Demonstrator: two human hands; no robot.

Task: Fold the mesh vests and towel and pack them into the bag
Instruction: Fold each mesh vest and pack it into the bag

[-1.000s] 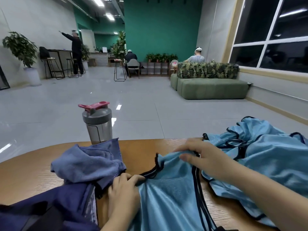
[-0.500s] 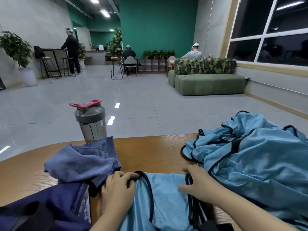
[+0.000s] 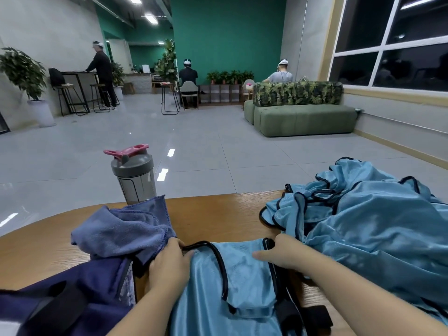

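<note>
A light blue mesh vest with black trim lies folded in front of me on the wooden table. My left hand pinches its upper left corner at the black trim. My right hand grips its upper right edge, fingers curled over the trim. A heap of more blue mesh vests lies crumpled at the right. A blue-grey towel is bunched at the left. The dark navy bag with a black strap sits at the lower left, partly under the towel.
A grey shaker bottle with a pink lid stands at the table's far edge, behind the towel. Beyond the table are a tiled floor, a green sofa, stools and several people far off.
Both hands pulled the vest's top edge toward me, folding it shorter. My right hand came back from the far edge to the near right corner. The camera view tilted slightly.
</note>
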